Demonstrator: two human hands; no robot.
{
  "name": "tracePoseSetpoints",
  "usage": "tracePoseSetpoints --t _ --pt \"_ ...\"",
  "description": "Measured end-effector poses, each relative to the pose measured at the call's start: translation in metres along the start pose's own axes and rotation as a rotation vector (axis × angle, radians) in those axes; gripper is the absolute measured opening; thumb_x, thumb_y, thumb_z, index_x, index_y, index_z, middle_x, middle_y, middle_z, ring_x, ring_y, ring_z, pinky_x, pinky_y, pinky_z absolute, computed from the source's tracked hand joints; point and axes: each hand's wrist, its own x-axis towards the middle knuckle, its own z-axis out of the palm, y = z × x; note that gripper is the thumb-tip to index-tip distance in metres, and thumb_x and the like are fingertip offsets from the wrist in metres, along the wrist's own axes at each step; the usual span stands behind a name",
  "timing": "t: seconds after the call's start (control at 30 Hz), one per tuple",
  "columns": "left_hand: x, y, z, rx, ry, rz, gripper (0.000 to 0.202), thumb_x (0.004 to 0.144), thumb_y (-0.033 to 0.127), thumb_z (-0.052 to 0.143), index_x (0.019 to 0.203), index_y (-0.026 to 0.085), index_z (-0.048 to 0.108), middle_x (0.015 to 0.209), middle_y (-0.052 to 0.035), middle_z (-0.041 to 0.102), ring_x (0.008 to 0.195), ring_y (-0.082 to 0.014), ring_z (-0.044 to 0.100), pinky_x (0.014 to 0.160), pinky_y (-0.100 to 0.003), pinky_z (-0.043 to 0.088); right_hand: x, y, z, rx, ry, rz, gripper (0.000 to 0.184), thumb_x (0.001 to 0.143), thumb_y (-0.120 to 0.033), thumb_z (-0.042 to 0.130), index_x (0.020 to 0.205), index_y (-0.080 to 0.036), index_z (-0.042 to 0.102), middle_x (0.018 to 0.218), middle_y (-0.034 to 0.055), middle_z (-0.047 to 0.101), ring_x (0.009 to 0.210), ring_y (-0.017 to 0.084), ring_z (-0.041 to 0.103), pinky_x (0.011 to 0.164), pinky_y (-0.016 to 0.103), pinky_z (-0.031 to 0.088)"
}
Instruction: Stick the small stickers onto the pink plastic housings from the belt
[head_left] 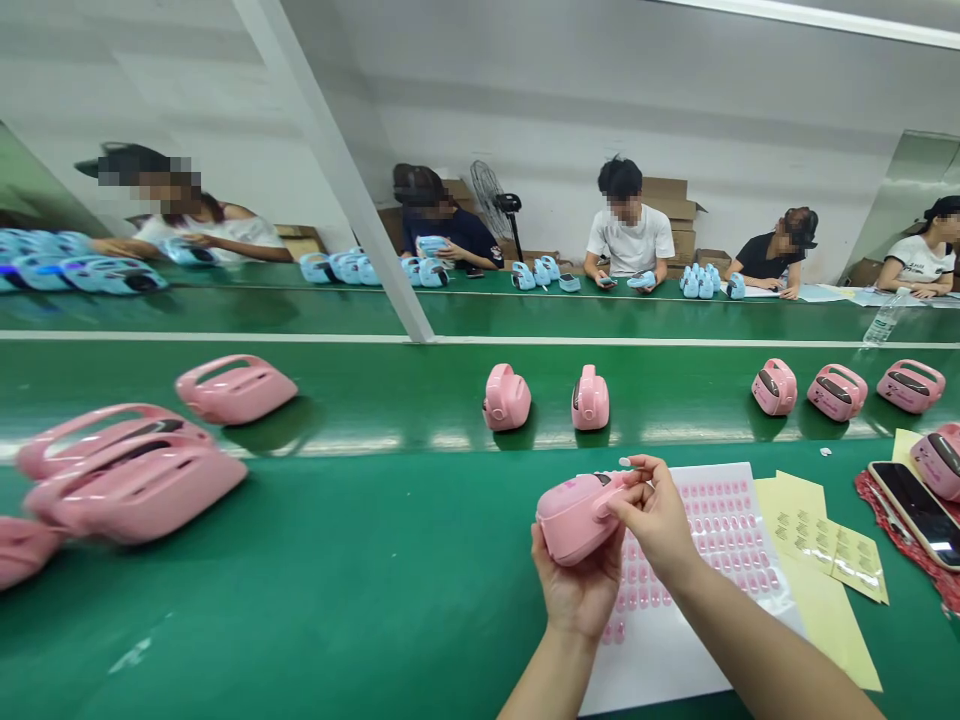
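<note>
My left hand (576, 590) cups a pink rounded device with a carry handle (574, 520) from below, fingers wrapped round its base. It looks like a small portable speaker and is held tilted above the table. At its right end, my right hand (656, 510) has thumb and fingers pinched at the handle; whether a small piece is also between them is hidden. Under both hands lies a white sheet (645, 670) with rows of small pink oval stickers (720, 525). Yellow sheets (840, 620) with printed labels (856, 560) lie to its right.
Pink devices stand at the left (142, 490) and along the green belt (405, 400). A phone (916, 512) rests on red cloth at the right. Beyond a white rail (225, 337), several people sit with blue devices (352, 267); a bottle (885, 318) stands there. A slanted post (337, 170) rises ahead.
</note>
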Motion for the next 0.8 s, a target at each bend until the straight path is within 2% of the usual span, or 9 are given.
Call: tracePoseSetpoints --t 0.3,0.47,0.53,0.6,0.7,0.8 --pt "-0.001 -0.01 0.007 0.001 -0.073 0.0 0.043 0.084 0.041 0.042 0.114 0.015 0.059 0.116 -0.0169 0.062 0.103 -0.0241 0.06 0.089 -0.031 0.047 -0.003 0.004 -0.005 -0.034 0.048 -0.046 0.047 0.055 -0.015 0.064 0.098 -0.021 0.047 0.075 -0.0057 0.048 0.059 0.009 0.055 0.07 0.028 0.049" --pt "0.0 -0.011 0.005 -0.012 -0.106 -0.012 0.045 0.086 0.042 0.037 0.116 0.015 0.057 0.117 -0.0166 0.061 0.106 -0.0237 0.058 0.091 -0.031 0.045 -0.002 0.008 -0.007 -0.189 0.043 -0.142 0.042 0.062 -0.014 0.06 0.102 -0.021 0.046 0.079 -0.0025 0.05 0.061 0.011 0.056 0.07 0.031 0.051" --pt "0.0 -0.011 0.004 -0.014 -0.157 -0.032 0.048 0.086 0.044 0.035 0.115 0.013 0.058 0.118 -0.0171 0.06 0.106 -0.0222 0.058 0.091 -0.029 0.044 -0.004 0.009 -0.009 -0.328 0.037 -0.246 0.04 0.066 -0.014 0.057 0.104 -0.021 0.046 0.081 0.0003 0.051 0.069 0.014 0.058 0.072 0.034 0.051" --pt "0.0 -0.01 0.003 -0.023 -0.204 -0.072 0.051 0.085 0.046 0.033 0.115 0.013 0.058 0.118 -0.0168 0.061 0.107 -0.0214 0.058 0.091 -0.027 0.044 -0.006 0.009 -0.012 -0.492 0.018 -0.425 0.038 0.071 -0.015 0.054 0.108 -0.02 0.047 0.087 0.0046 0.054 0.083 0.019 0.058 0.077 0.038 0.05" --pt "-0.001 -0.009 0.0 -0.032 -0.185 -0.106 0.051 0.085 0.048 0.032 0.116 0.016 0.056 0.116 -0.014 0.063 0.108 -0.0204 0.057 0.091 -0.026 0.044 -0.011 0.004 -0.016 -0.704 -0.048 -0.674 0.04 0.078 -0.016 0.048 0.118 -0.021 0.044 0.104 0.0109 0.055 0.102 0.024 0.053 0.087 0.044 0.046" --pt "-0.003 -0.006 -0.003 -0.001 -0.107 -0.082 0.049 0.084 0.048 0.034 0.117 0.018 0.055 0.116 -0.0125 0.063 0.106 -0.0194 0.058 0.091 -0.027 0.044 -0.013 -0.003 -0.021 -0.787 -0.09 -0.716 0.044 0.08 -0.017 0.047 0.124 -0.021 0.041 0.117 0.0143 0.05 0.107 0.026 0.051 0.09 0.047 0.043"
